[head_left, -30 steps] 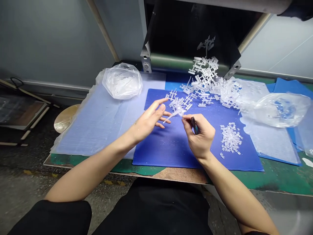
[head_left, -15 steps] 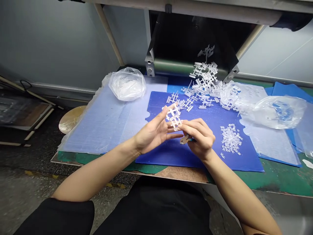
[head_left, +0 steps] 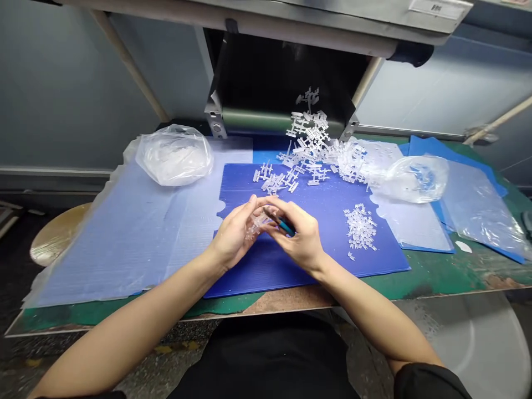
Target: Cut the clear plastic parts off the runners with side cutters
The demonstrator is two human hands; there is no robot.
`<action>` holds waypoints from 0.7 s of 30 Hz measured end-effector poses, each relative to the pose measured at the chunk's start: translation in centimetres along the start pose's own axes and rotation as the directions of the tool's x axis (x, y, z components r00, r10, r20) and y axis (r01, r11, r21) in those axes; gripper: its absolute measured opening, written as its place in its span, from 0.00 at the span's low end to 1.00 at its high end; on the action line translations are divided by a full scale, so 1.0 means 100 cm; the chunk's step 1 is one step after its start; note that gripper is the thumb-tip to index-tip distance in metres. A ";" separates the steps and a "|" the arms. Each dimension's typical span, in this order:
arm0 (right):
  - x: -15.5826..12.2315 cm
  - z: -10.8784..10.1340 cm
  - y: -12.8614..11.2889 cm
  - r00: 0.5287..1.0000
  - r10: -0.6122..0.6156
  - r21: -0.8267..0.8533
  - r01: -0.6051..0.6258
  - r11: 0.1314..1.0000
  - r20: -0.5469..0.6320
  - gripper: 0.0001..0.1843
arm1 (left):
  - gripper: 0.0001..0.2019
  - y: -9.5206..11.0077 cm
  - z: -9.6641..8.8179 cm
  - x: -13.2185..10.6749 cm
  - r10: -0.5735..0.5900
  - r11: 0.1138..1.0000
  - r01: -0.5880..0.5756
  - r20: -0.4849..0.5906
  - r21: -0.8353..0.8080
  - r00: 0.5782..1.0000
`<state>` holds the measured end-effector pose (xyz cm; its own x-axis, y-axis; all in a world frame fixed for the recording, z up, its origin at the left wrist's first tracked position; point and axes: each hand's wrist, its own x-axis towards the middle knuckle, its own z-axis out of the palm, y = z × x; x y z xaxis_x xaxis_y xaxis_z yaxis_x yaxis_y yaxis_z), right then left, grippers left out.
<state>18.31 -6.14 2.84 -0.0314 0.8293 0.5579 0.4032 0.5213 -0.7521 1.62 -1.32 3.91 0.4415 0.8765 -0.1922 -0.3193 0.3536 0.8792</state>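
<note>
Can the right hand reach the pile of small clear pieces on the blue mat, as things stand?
Probably yes. The right hand is close beside the pile, with only bare blue mat between them. But it is gripping a teal-handled tool, which would likely need setting down first.

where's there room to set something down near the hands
The pale corrugated sheet has the widest open stretch, left of the left hand and in front of the bagged parts. The blue mat has room in front of the small clear parts, right of the right hand. Clear plastic runners crowd the mat's back edge.
</note>
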 end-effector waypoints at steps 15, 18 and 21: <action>0.000 -0.012 -0.022 0.908 0.408 0.174 -0.418 0.892 0.092 0.14 | 0.24 0.008 -0.009 0.000 0.188 0.982 -0.187 0.021 -0.026 0.982; -0.002 -0.017 -0.032 0.804 0.460 0.201 -0.556 0.806 0.378 0.20 | 0.31 0.015 -0.015 0.006 0.116 0.973 -0.112 0.009 -0.203 0.993; -0.006 -0.014 -0.038 0.561 0.471 0.135 -0.728 0.672 0.680 0.24 | 0.31 0.016 -0.015 0.007 0.058 0.968 -0.046 0.040 -0.248 0.998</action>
<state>18.11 -8.91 5.91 -0.4496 0.8482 -0.2799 0.1707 -0.2260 -0.9591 0.18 0.35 4.56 0.4555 0.8817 -0.1234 -0.5371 0.3827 0.7517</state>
